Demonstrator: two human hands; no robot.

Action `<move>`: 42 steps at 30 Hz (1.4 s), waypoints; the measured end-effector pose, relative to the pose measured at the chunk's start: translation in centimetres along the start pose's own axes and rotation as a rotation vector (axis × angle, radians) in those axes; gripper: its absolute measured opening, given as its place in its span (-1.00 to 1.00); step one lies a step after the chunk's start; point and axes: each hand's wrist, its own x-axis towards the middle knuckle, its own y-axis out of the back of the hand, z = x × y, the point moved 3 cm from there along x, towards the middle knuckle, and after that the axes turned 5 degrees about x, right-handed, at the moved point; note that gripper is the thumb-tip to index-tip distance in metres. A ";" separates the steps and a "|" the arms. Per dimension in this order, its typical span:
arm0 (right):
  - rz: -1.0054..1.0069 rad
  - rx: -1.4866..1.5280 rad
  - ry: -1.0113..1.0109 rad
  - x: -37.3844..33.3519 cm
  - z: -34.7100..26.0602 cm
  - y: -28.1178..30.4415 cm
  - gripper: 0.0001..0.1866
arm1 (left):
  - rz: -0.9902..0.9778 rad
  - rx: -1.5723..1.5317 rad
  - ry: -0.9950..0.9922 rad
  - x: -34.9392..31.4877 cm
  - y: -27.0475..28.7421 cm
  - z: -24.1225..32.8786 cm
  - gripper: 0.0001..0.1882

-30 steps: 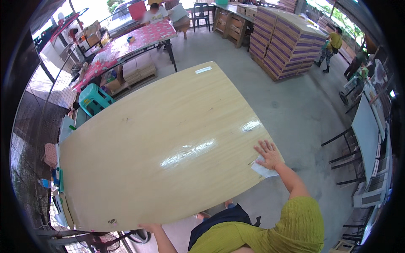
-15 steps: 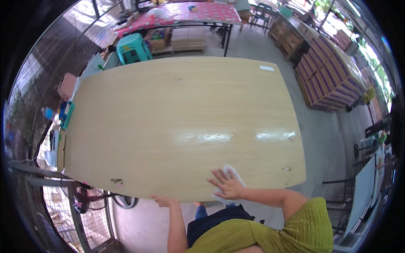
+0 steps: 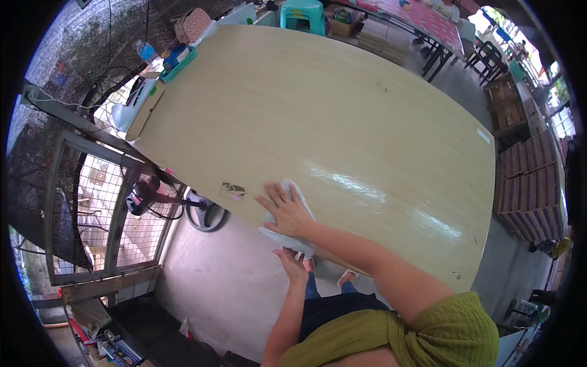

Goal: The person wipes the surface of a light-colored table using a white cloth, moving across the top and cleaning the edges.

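A white cloth (image 3: pixel 293 191) lies on the pale wood-look tabletop (image 3: pixel 318 116) near its front edge, its near end hanging over. My right hand (image 3: pixel 286 214) presses flat on top of it with fingers spread. Just below the edge, beside the hanging end of the cloth, is my left hand (image 3: pixel 293 265), thumb and fingers apart. Whether it touches the cloth or the table edge I cannot tell. A dark worn patch (image 3: pixel 233 189) marks the tabletop left of my right hand.
A black fan (image 3: pixel 145 194) stands by the mesh gate at left. At the table's far-left end are a teal tray (image 3: pixel 180 65) and a bottle (image 3: pixel 147 52). Beyond the far side is a teal stool (image 3: pixel 303 14). Striped cartons (image 3: pixel 531 183) are stacked at right.
My view has turned and shifted left. My right hand and the cloth have moved left along the front edge, toward the dark patch. My left hand has left its place on the edge.
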 end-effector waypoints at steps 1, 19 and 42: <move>0.025 0.020 0.010 1.5 -0.2 -0.4 -0.16 | 0.045 0.041 -0.004 0.1 0.2 -0.5 0.07; 0.027 -0.247 -1.103 -63.1 15.2 11.0 -0.06 | 0.773 0.642 -0.355 3.5 -4.3 0.6 -0.06; 0.441 -0.404 -1.348 -40.3 33.6 15.1 -0.21 | 0.737 0.802 -0.498 2.3 -4.9 2.8 -0.20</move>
